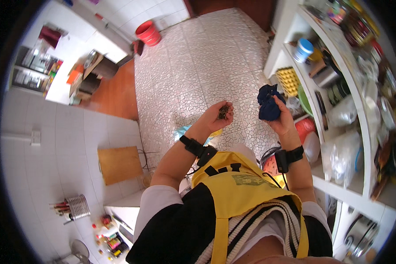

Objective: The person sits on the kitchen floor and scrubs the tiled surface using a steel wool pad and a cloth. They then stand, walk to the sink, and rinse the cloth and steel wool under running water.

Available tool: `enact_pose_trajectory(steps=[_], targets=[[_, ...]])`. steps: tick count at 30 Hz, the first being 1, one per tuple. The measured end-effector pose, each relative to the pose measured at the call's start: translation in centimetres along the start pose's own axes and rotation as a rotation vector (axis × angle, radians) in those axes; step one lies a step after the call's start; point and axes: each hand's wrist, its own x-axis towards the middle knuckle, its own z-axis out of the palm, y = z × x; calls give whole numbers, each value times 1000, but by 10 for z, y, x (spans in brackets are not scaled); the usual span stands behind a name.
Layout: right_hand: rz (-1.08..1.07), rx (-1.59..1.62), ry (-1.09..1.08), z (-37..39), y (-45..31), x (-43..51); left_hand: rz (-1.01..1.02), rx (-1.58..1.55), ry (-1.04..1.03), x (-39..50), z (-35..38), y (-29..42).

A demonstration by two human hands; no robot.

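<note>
My left hand (214, 120) is cupped with its fingers curled around a small clump of dark brown-green dried bits (223, 112), which look like dried leaves. To its right, my right hand (282, 119) grips a bunched dark navy cloth (269, 107), its thumb over the near side. Whether the cloth is a bag or a rag cannot be told. Both hands are held apart in front of me above the tiled floor (201, 66). Below my left forearm, a light blue and yellow item (182, 132) is partly hidden.
White shelving (336, 43) on the right holds an egg tray (287, 81), a green basin (304, 99), a blue-lidded tub (303, 49) and plastic bags (341, 158). A red bucket (148, 33) stands far ahead. On the left are a wooden board (119, 165), a utensil holder (77, 207) and bottles (114, 244).
</note>
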Motion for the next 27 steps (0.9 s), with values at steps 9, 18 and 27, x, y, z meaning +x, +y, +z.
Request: enact_pose_trajectory(steps=[9, 18, 27], targets=[[219, -44, -84, 20, -60, 195, 166, -164, -20, 101, 12, 108], [433, -237, -27, 83, -159, 416, 334, -401, -122, 229, 72, 271], [602, -427, -206, 217, -119, 647, 582, -572, -158, 266, 38, 450]])
